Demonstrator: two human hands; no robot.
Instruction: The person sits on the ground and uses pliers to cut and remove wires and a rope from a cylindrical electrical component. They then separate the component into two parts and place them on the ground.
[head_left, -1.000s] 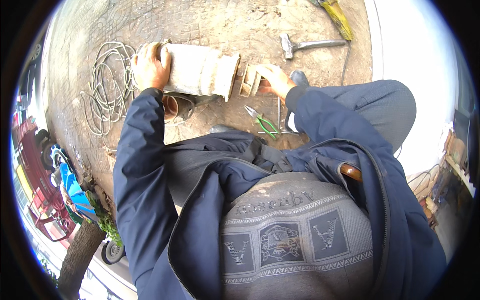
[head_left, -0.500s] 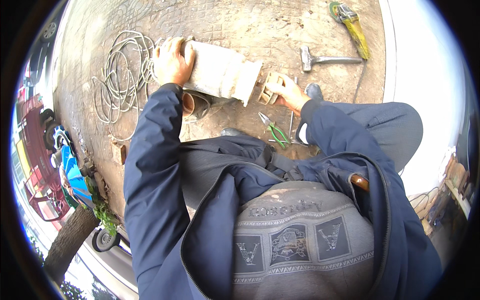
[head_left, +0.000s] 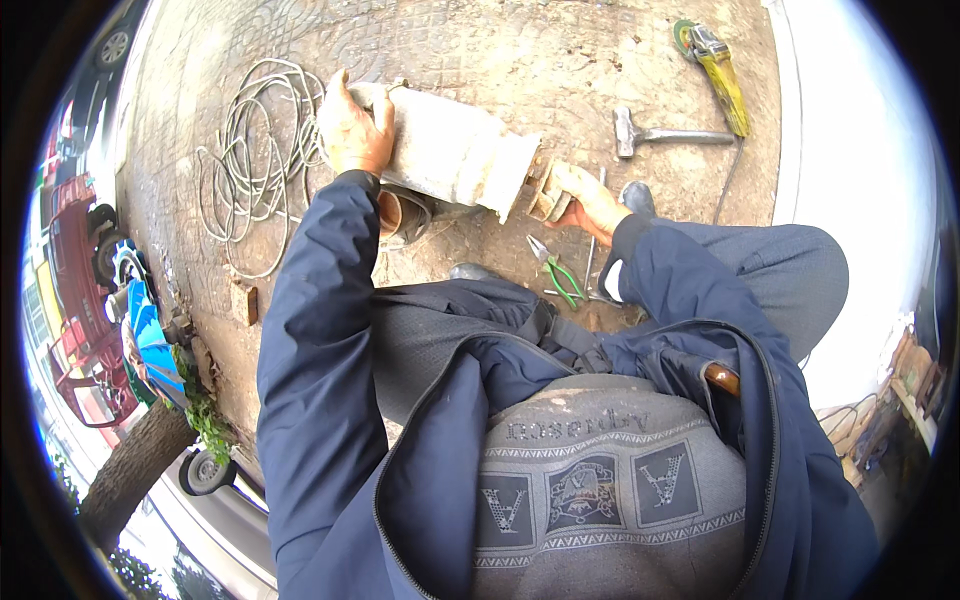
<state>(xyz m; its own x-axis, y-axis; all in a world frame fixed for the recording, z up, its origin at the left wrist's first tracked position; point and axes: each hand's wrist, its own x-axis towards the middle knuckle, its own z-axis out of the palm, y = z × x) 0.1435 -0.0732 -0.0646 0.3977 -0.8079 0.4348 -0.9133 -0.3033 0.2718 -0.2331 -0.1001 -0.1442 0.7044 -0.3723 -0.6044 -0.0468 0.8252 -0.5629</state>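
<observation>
Left hand [head_left: 352,130] is gripping the far-left end of the cylinder [head_left: 455,150], fingers wrapped over its top edge; right hand [head_left: 585,200] is closing around a small wooden block [head_left: 547,192] pressed against the cylinder's right end face. Versus a second ago, hands and cylinder are sitting further right and lower in view, both grips unchanged; the hammer [head_left: 665,133] and grinder [head_left: 712,68] are also showing further in from the top edge. Cylinder is lying on its side on the paving [head_left: 560,60], tilted down to the right, just ahead of the knees. Its left end is nearly touching the coiled cable [head_left: 250,160]; a short brown pipe [head_left: 400,213] is tucked under it by the left wrist. Green-handled pliers [head_left: 555,272] are lying just below the right hand. Open paving is running beyond the cylinder up to the hammer; the right side ends at a pale kerb [head_left: 790,120]. Cylinder is pale grey-white, dusty, scuffed, with a flat cut end.
</observation>
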